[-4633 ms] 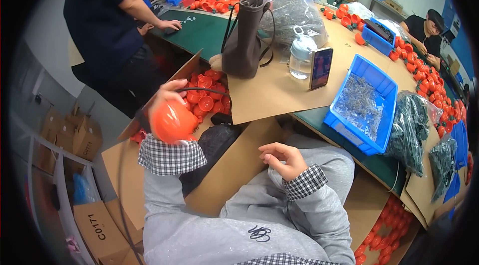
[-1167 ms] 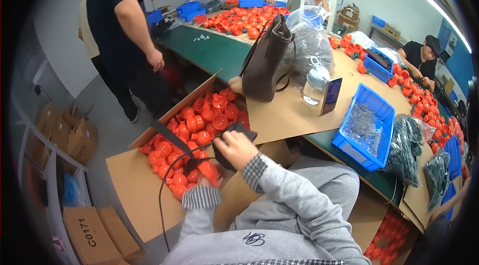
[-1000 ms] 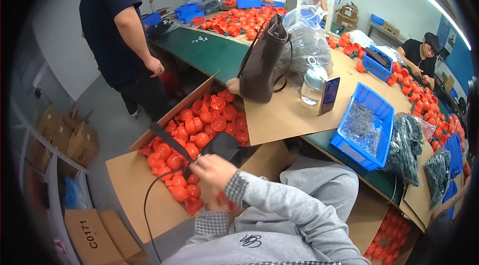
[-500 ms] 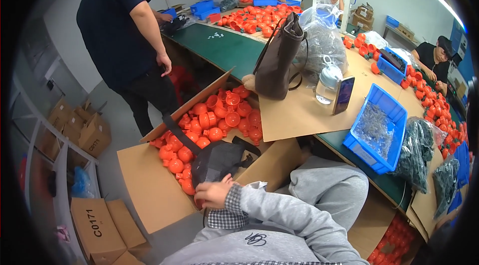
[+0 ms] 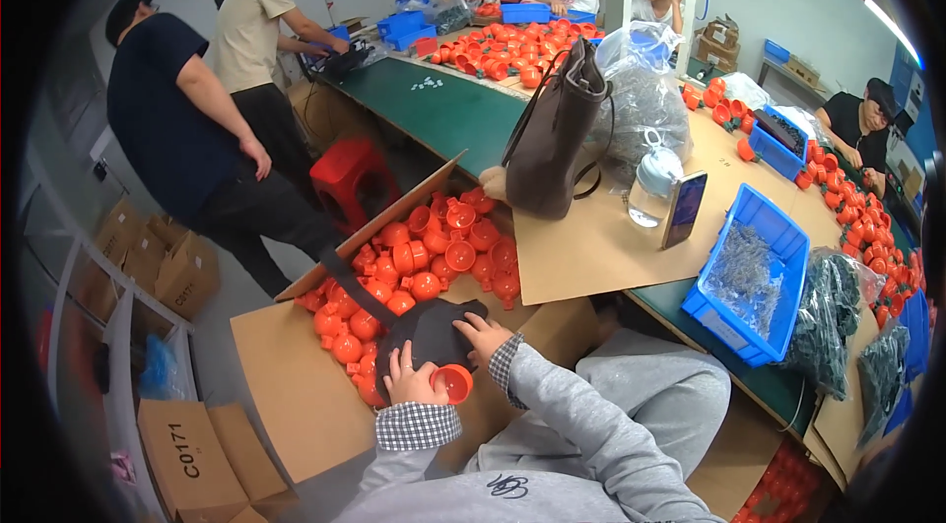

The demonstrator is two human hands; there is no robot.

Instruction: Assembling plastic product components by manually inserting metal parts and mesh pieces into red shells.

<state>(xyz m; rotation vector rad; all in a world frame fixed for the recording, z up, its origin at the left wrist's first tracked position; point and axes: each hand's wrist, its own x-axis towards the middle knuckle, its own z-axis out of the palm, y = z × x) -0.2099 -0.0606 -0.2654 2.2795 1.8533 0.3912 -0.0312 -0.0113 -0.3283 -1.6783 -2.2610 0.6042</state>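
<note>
A black fabric bag (image 5: 431, 326) with a long strap (image 5: 357, 279) lies on round orange plastic cups (image 5: 394, 262) in an open cardboard box (image 5: 286, 385) before me. My left hand (image 5: 411, 380) is at the bag's near edge, some fingers stretched over the fabric. One orange cup (image 5: 454, 383), its mouth facing up, sits against that hand's thumb side and appears held there; the grip itself is partly hidden. My right hand (image 5: 484, 336) lies on the bag's right side, fingers extended and apart.
To the right, the table bears a brown handbag (image 5: 555, 134), water bottle (image 5: 650, 183), upright phone (image 5: 684, 210) and blue bin (image 5: 746, 326) of small clear parts. A red stool (image 5: 353, 178) and people stand beyond the box. Cartons (image 5: 192, 454) are at lower left.
My left hand has come into view beside an orange cup. My right hand has moved right and away onto the bag's right side. People at left have shifted, revealing the red stool.
</note>
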